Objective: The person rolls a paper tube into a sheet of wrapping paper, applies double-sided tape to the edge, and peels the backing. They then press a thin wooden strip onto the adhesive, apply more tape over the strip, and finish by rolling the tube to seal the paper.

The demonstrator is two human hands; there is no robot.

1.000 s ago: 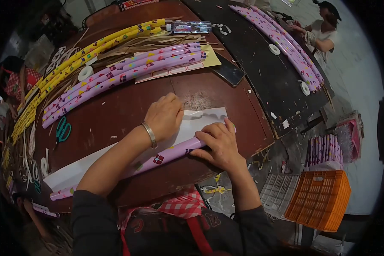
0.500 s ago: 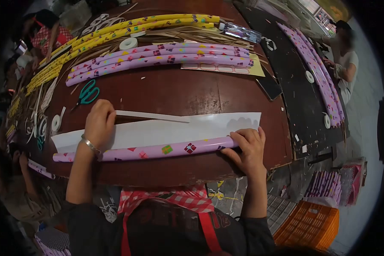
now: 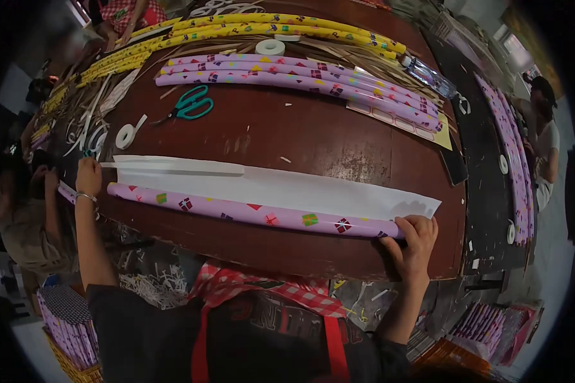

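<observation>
A purple gift-patterned roll of wrapping paper (image 3: 255,211) lies across the front of the table, its white underside (image 3: 300,189) partly unrolled behind it. My right hand (image 3: 415,246) is closed round the roll's right end, thumb in front and fingers over the top. Left of the roll's other end, my left hand (image 3: 89,179) is closed on the end of a narrow white strip (image 3: 191,167), which lies along the sheet's back edge. Teal-handled scissors (image 3: 191,103) and a roll of white tape (image 3: 126,136) lie behind the sheet.
Several finished purple rolls (image 3: 287,76) and yellow rolls (image 3: 287,29) lie farther back, with another tape roll (image 3: 270,47) between them. A bottle (image 3: 430,75) and a phone (image 3: 454,167) are at the right. People work on the left and right. A basket of rolls (image 3: 70,332) stands below left.
My left hand has moved left with the white strip, past the roll's left end. My right hand stays on the roll's right end. The view has turned left.
</observation>
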